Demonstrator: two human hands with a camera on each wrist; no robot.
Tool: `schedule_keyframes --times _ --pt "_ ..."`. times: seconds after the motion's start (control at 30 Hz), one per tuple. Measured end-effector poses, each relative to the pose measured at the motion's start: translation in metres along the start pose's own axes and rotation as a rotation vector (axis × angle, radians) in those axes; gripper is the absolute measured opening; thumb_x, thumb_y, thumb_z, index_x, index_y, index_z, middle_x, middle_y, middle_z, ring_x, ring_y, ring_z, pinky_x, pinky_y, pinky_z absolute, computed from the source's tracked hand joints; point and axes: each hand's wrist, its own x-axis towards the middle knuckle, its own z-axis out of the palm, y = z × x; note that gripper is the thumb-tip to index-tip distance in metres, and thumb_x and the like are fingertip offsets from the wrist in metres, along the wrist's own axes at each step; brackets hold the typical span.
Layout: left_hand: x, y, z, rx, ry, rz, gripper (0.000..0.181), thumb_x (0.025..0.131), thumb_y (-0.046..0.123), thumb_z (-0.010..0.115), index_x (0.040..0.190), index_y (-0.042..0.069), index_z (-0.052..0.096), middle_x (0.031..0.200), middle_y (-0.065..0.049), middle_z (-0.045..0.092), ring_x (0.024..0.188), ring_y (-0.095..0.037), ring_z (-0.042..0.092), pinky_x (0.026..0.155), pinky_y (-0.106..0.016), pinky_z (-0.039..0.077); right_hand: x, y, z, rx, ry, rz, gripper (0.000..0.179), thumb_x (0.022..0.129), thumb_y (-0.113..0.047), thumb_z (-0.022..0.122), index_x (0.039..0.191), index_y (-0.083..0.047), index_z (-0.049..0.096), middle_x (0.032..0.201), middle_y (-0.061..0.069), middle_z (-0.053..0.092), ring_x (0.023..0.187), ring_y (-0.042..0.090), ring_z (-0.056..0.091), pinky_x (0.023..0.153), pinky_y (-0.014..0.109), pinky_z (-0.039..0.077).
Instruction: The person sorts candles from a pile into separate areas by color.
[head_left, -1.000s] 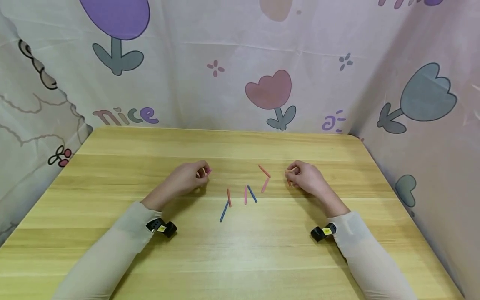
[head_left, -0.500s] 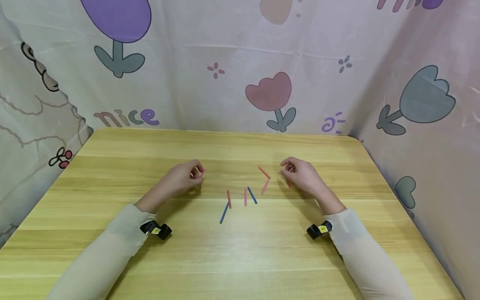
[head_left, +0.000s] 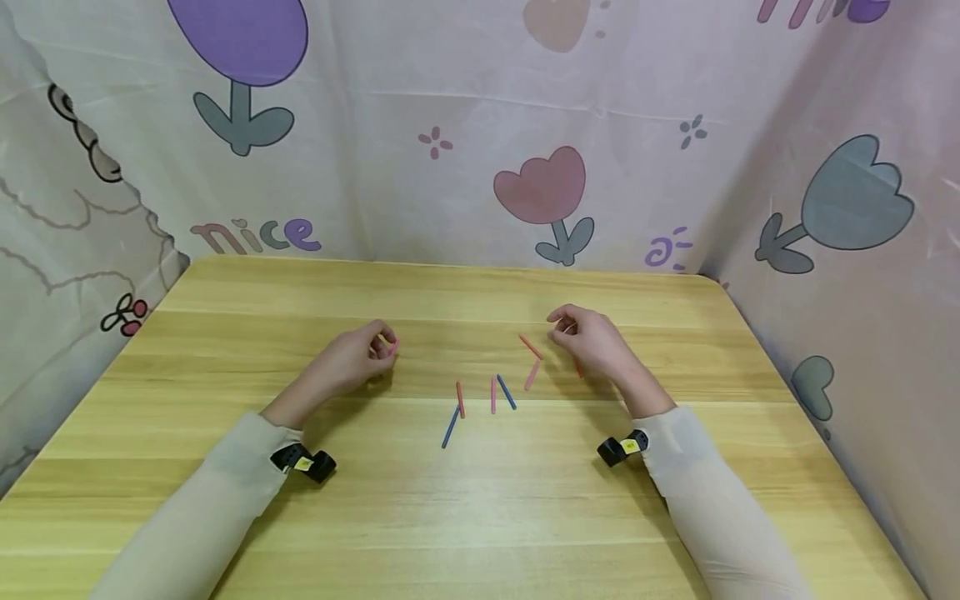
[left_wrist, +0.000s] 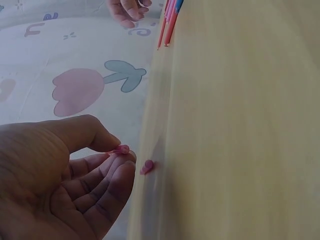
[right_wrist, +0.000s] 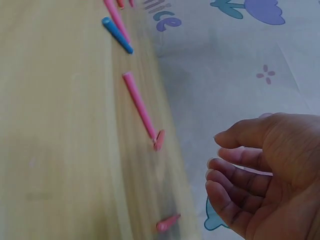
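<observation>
My left hand (head_left: 352,358) pinches a pink stick (left_wrist: 122,149) between thumb and forefinger, above the left part of the table. A second pink piece (left_wrist: 148,166) shows just beyond those fingertips in the left wrist view. My right hand (head_left: 588,337) is raised with fingers loosely bent and apart, holding nothing. Partly behind it lies a red stick (head_left: 579,368). To its left, an orange-red stick (head_left: 530,347) meets a pink stick (head_left: 532,375) end to end. Nearer the middle lie another pink stick (head_left: 493,394) and a blue stick (head_left: 507,392), their tops close together.
Left of centre, a red stick (head_left: 461,400) touches or nearly touches a blue stick (head_left: 450,427). The wooden table (head_left: 480,517) runs back to a printed cloth (head_left: 390,183), which also hangs along both sides.
My right hand has let go of the red stick, which stays on the table, and has moved left and away from me. My left hand has drifted left with its pink stick.
</observation>
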Motion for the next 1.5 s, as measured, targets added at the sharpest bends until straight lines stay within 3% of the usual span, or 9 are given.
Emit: schedule_keyframes --times 0.3,0.47,0.8,1.13,1.5 --pt "0.003 -0.005 0.0 0.006 -0.003 -0.04 0.025 0.094 0.02 0.063 0.111 0.002 0.056 0.085 -0.005 0.063 0.069 -0.017 0.057 0.061 -0.031 0.047 0.007 -0.005 0.007 0.028 -0.013 -0.001 0.029 0.093 -0.017 0.066 0.119 -0.003 0.064 0.098 0.008 0.067 0.092 0.026 0.062 0.081 0.04 0.048" --pt "0.001 -0.007 -0.002 -0.005 -0.006 -0.064 0.029 0.093 0.017 0.064 0.114 0.0 0.055 0.086 -0.008 0.064 0.07 -0.018 0.058 0.061 -0.031 0.047 0.011 -0.005 0.012 0.02 -0.024 0.0 0.028 0.093 -0.018 0.066 0.117 -0.004 0.065 0.097 0.007 0.067 0.091 0.025 0.061 0.08 0.039 0.047" --pt "-0.001 -0.015 -0.004 0.074 0.009 -0.037 0.028 0.093 0.02 0.061 0.113 0.001 0.058 0.088 -0.006 0.064 0.075 -0.019 0.058 0.069 -0.035 0.046 0.013 -0.005 0.016 0.008 -0.054 -0.017 0.024 0.093 -0.011 0.064 0.116 -0.004 0.065 0.095 0.007 0.066 0.09 0.025 0.061 0.081 0.039 0.046" --pt "0.001 -0.017 -0.003 0.09 -0.001 -0.033 0.025 0.092 0.019 0.062 0.111 0.002 0.061 0.087 -0.005 0.063 0.076 -0.019 0.057 0.073 -0.038 0.045 0.013 0.0 0.02 -0.017 -0.056 -0.024 0.022 0.093 -0.012 0.065 0.114 -0.005 0.066 0.094 0.006 0.066 0.088 0.023 0.06 0.079 0.037 0.046" --pt "0.001 -0.013 -0.001 0.099 0.009 -0.067 0.024 0.09 0.017 0.063 0.109 0.002 0.061 0.087 -0.006 0.064 0.075 -0.02 0.057 0.072 -0.038 0.046 0.015 0.001 0.024 -0.031 -0.096 -0.033 0.02 0.091 -0.013 0.067 0.11 -0.005 0.067 0.093 0.006 0.068 0.085 0.021 0.061 0.077 0.037 0.047"
